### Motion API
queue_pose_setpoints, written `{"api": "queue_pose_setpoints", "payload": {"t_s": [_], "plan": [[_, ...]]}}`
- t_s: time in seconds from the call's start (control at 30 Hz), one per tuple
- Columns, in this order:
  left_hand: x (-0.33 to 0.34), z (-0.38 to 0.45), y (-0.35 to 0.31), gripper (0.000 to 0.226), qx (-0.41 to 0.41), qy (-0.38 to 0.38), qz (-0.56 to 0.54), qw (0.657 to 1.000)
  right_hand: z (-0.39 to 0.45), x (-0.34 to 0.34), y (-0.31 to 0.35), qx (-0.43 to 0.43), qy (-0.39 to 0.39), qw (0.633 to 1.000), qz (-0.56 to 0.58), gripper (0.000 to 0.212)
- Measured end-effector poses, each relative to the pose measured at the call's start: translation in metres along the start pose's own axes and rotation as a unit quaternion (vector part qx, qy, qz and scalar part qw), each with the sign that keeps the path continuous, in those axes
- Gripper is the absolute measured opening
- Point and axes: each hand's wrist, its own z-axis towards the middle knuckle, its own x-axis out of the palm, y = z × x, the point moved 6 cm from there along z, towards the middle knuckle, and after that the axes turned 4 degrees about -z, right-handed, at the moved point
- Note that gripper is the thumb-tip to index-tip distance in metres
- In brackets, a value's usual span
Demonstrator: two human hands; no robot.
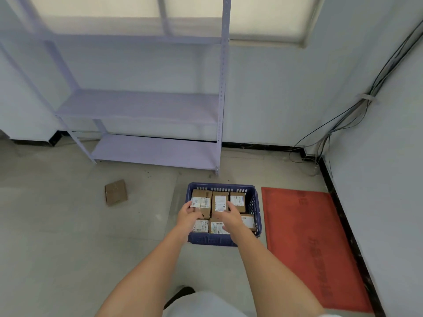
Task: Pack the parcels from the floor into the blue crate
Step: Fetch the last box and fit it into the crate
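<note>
Bare grey floor point(68, 236) in a pale room, empty purple shelving point(142, 104) against the wall, red mat point(306, 243) off to the right; the blue crate point(256, 202) sits between them, already holding several labelled cardboard parcels point(237, 201); one parcel point(115, 192) lies on the floor, well apart to the left. Left hand point(188, 215) has its fingers curled on the near edge of the back-left box point(201, 202); right hand point(231, 217) hovers over the middle boxes, fingers loosely spread, gripping nothing I can see. The boxes look stiff and probably light; I'd grab the stray one by opposite edges.
</note>
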Motion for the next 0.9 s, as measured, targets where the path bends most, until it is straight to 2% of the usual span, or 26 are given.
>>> {"api": "queue_pose_setpoints", "payload": {"t_s": [0.27, 0.53, 0.63, 0.77, 0.9], "plan": [[-0.071, 0.016, -0.005, 0.068, 0.024, -0.006, 0.022, 0.999, 0.009, 0.069, -0.004, 0.002, 0.008, 0.999, -0.038, 0.083], [-0.241, 0.079, -0.012, 0.066, 0.029, -0.027, 0.010, 0.999, 0.037, 0.245, 0.018, -0.023, 0.024, 0.998, -0.060, 0.087], [-0.307, 0.096, -0.013, 0.066, 0.022, -0.025, 0.016, 0.999, 0.034, 0.311, 0.016, -0.007, 0.010, 0.999, -0.044, 0.085], [-0.386, 0.118, -0.006, 0.068, 0.002, -0.022, 0.030, 0.999, 0.033, 0.393, 0.006, 0.029, 0.033, 0.999, -0.013, 0.084], [-0.441, 0.148, -0.006, 0.067, -0.020, -0.020, 0.035, 0.999, 0.052, 0.446, 0.014, 0.051, 0.023, 0.998, -0.015, 0.086]]}}
